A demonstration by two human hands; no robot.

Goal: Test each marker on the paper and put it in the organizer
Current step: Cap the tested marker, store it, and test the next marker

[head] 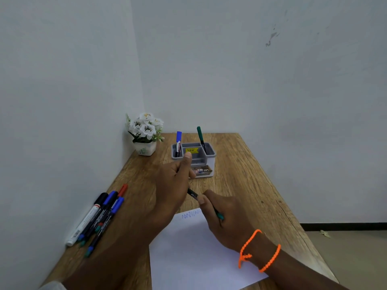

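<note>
My right hand [225, 218] grips a thin dark marker [193, 194] with a green end above the top of the white paper [194, 254]. My left hand [173, 185] holds the marker's far end, its thumb raised; whether it holds the cap is hidden. Blue scribbles [191, 214] mark the paper's top edge. The grey organizer [210, 152] stands further back, with a blue marker [178, 143] in its left compartment and a green marker [201, 139] at its right.
Several markers [98, 216] in black, blue, red and green lie in a bunch at the wooden table's [240, 185] left edge by the wall. A white pot of white flowers [145, 132] stands in the back left corner. Floor lies beyond the table's right edge.
</note>
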